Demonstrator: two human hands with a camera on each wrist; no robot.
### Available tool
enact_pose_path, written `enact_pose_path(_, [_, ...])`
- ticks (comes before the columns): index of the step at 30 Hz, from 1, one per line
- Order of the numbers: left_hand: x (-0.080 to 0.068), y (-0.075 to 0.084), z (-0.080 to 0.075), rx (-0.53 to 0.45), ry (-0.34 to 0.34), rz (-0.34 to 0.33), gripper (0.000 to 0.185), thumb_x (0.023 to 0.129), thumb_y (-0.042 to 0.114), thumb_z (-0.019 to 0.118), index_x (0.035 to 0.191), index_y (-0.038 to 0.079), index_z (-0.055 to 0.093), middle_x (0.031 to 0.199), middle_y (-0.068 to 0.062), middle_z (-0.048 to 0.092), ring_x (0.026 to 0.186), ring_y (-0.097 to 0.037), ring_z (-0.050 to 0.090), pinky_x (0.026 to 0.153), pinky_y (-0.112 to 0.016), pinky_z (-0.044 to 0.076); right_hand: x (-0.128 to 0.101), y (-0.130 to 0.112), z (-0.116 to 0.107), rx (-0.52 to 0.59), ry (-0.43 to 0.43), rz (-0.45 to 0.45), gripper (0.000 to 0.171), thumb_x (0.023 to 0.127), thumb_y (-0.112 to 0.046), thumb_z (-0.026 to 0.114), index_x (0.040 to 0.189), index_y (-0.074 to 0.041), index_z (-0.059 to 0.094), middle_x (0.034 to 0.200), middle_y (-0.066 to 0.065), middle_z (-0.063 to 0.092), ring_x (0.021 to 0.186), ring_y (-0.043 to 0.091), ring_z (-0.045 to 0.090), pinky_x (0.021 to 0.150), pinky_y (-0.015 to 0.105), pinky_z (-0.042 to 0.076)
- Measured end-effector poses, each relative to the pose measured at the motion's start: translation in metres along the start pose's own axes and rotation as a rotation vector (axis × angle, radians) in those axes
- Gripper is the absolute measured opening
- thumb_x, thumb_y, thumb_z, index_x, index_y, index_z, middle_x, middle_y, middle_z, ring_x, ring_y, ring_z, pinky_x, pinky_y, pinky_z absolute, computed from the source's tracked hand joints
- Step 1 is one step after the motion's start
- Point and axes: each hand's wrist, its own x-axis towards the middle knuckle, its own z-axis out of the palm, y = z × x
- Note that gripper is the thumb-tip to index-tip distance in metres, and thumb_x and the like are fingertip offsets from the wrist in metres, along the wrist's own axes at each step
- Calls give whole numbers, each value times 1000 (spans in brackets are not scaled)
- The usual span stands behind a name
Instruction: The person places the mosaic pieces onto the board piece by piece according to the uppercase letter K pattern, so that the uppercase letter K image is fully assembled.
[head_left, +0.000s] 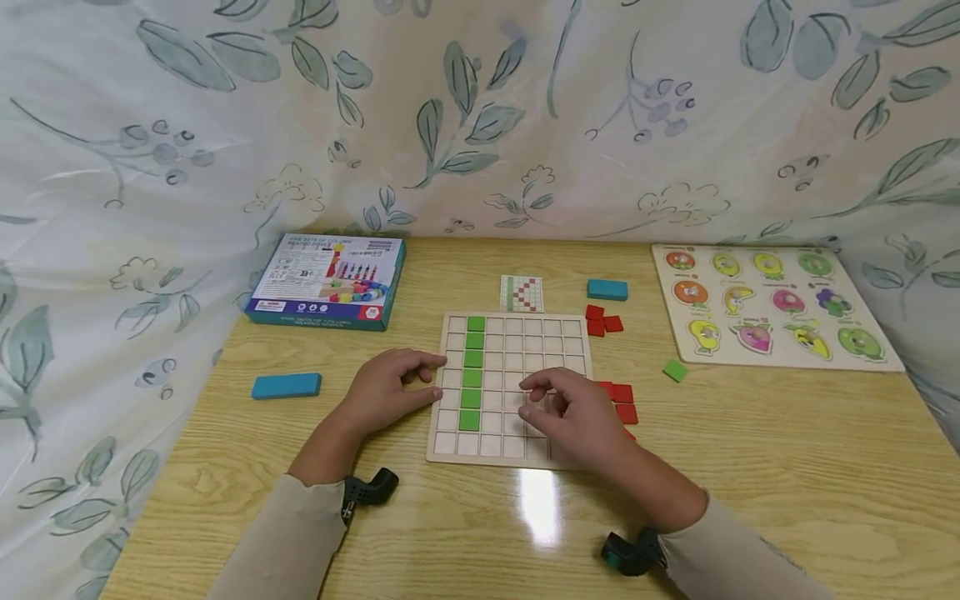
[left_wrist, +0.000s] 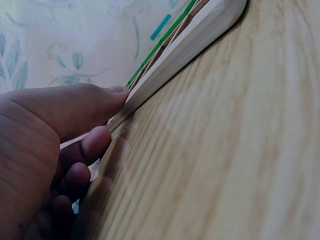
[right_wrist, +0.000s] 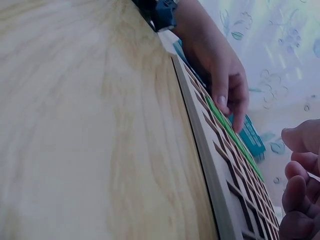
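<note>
A wooden grid board [head_left: 502, 446] lies flat on the table, with several green square tiles [head_left: 472, 377] filling most of its second column from the left. At the board's left edge, my left hand [head_left: 386, 387] touches the rim with thumb and index fingertip, which stand apart. The left wrist view shows the thumb [left_wrist: 95, 102] against that edge and the other fingers bent below. My right hand [head_left: 573, 408] hovers over the board's right half, fingers loosely bent, nothing visible between them. Red square tiles [head_left: 624, 392] lie beside the board, partly hidden by this hand.
Behind the board lies a small pattern card [head_left: 521, 293]. More red tiles [head_left: 595, 321] and a blue block [head_left: 607, 289] are at the back right; a loose green tile [head_left: 675, 370] lies near a fruit puzzle board [head_left: 783, 308]. Left stand a boxed game [head_left: 326, 282] and another blue block [head_left: 287, 386].
</note>
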Motion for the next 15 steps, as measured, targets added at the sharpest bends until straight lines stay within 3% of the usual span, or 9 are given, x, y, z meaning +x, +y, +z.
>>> enact_pose_path(15, [0,-1,2,15,4,9,41,95,25,84,135,20,76,98,12,64,88,-16,53,82,-40,42,-16,20,-38,-16,84,127,27,95,-14,84,120,-11,75,98,0,68,70,18,55,58,26,46])
